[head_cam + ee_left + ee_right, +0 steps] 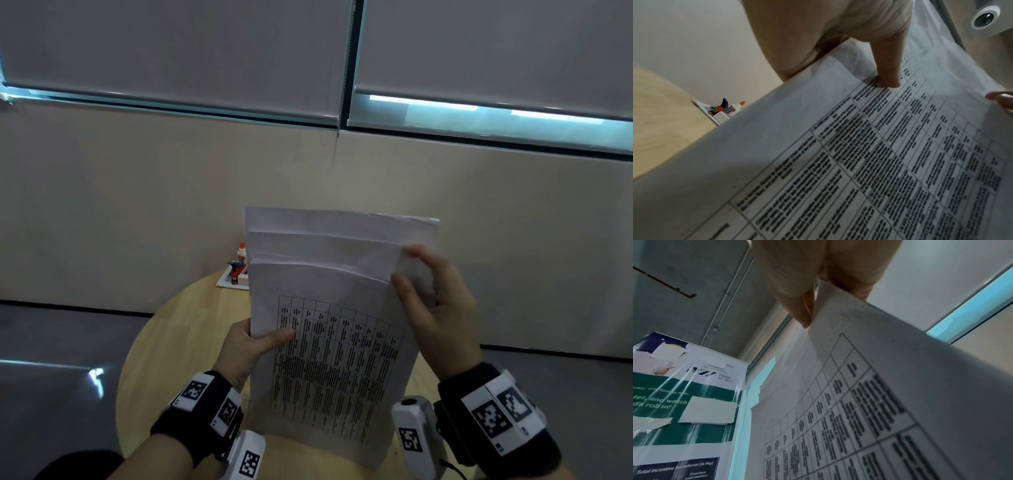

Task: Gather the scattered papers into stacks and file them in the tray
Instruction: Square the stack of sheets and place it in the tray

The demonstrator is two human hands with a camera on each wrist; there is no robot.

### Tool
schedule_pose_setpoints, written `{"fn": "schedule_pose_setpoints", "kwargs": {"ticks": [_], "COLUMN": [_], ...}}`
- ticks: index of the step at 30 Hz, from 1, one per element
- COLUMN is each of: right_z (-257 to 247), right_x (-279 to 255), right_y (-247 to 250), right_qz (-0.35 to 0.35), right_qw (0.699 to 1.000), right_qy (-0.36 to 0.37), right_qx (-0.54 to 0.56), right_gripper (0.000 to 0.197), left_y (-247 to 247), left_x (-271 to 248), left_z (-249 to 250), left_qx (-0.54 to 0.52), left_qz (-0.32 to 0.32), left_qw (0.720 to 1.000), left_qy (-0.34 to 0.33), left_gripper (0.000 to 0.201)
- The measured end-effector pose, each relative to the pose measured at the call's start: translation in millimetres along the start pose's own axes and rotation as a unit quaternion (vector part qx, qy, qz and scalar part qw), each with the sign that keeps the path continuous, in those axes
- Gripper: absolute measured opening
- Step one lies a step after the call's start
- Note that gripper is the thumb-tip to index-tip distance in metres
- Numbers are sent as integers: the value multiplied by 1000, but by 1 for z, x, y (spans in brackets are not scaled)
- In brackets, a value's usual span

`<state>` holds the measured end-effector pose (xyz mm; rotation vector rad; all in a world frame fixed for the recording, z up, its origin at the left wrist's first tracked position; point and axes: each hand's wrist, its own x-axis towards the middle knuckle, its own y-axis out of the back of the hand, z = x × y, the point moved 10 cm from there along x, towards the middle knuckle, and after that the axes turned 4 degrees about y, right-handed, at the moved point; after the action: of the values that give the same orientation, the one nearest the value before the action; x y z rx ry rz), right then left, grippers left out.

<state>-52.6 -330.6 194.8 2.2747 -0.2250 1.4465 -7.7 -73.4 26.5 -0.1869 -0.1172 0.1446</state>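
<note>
I hold a stack of white papers upright over the round wooden table, its lower edge down near the tabletop. The front sheet carries a printed table of black text. The sheets behind stick up unevenly above it. My left hand grips the stack's left edge, thumb on the front sheet. My right hand pinches the upper right edge of the papers between thumb and fingers. No filing tray is clearly in view.
At the table's far edge sit a glue bottle and small stationery items on a white base, also seen in the left wrist view as the glue bottle. A beige wall and window blinds stand behind. A green poster shows in the right wrist view.
</note>
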Motion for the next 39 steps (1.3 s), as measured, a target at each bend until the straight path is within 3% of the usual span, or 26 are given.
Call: {"fn": "schedule_pose_setpoints", "kwargs": {"ticks": [2, 4, 6, 12, 17, 21, 24, 25, 28, 30, 32, 35, 39], "right_z": [1, 6, 14, 37, 38, 41, 42, 39, 48, 57, 67, 73, 88], "right_x": [1, 1, 0, -7, -6, -7, -8, -10, -25, -41, -60, -83, -100], "right_y": [0, 0, 1, -3, 0, -2, -2, -4, -11, -20, -29, -42, -51], "right_qz": [2, 13, 23, 6, 34, 31, 41, 33, 6, -14, -23, -55, -53], "right_qw": [1000, 999, 995, 966, 964, 962, 944, 940, 948, 939, 921, 912, 891], "right_qy": [-20, -50, -83, -183, -174, -188, -201, -199, -213, -241, -278, -317, -368], "right_qx": [8, 13, 41, 183, 198, 198, 260, 274, 235, 245, 272, 256, 260], "right_gripper": [39, 29, 7, 18, 26, 17, 11, 16, 67, 83, 74, 38, 29], "left_y": [0, -1, -2, -2, -3, -4, -4, -3, -1, 1, 2, 1, -1], "left_x": [1, 0, -1, -1, -2, -3, -3, -3, -2, -3, -3, -5, -7], "left_z": [0, 1, 1, 3, 3, 3, 2, 2, 0, 0, 0, 0, 0], "left_qx": [-1, -3, -4, -5, -8, -11, -7, -3, -3, -5, -3, 4, 22], "left_qz": [-1, -4, -7, 3, -3, -8, -4, 0, 14, 21, 26, 27, 33], "left_qw": [1000, 1000, 1000, 1000, 1000, 1000, 1000, 1000, 1000, 1000, 1000, 1000, 999], "left_qy": [-2, -3, -4, -5, -2, 2, 6, 6, 6, 8, 10, 11, 23], "left_gripper": [83, 73, 76, 91, 92, 95, 96, 96, 95, 94, 95, 90, 47]}}
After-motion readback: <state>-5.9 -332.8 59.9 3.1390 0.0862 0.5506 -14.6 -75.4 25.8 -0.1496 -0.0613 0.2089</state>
